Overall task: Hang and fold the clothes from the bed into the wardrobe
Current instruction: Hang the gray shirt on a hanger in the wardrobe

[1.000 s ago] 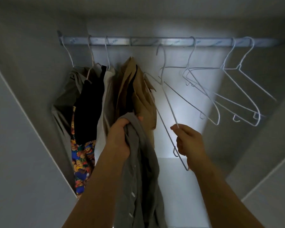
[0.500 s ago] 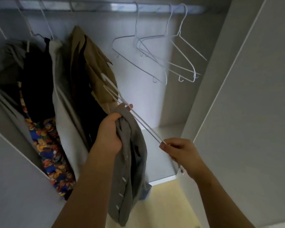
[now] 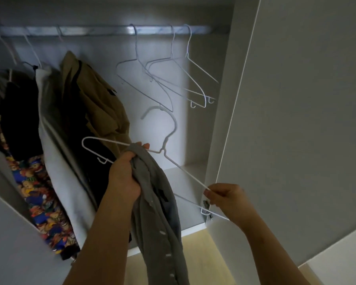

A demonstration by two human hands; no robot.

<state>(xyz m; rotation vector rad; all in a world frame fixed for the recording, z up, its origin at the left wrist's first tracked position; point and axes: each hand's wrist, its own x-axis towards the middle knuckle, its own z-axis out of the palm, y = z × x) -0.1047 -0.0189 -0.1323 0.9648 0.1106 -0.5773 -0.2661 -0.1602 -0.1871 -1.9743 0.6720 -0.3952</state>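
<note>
The grey shirt point(image 3: 152, 182), with white buttons along its front, hangs bunched and limp below the wardrobe rail point(image 3: 103, 30). The left hand point(image 3: 123, 177) grips it at the top. The white wire hanger point(image 3: 162, 150) is off the rail and below it, tilted, hook upward. One arm crosses the shirt's top, and the right hand point(image 3: 228, 199) pinches the other end.

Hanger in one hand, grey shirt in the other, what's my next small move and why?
Probably feed the free end of the hanger into the grey shirt: the right hand pinches its other end, the left hand grips the bunched shirt.
</note>
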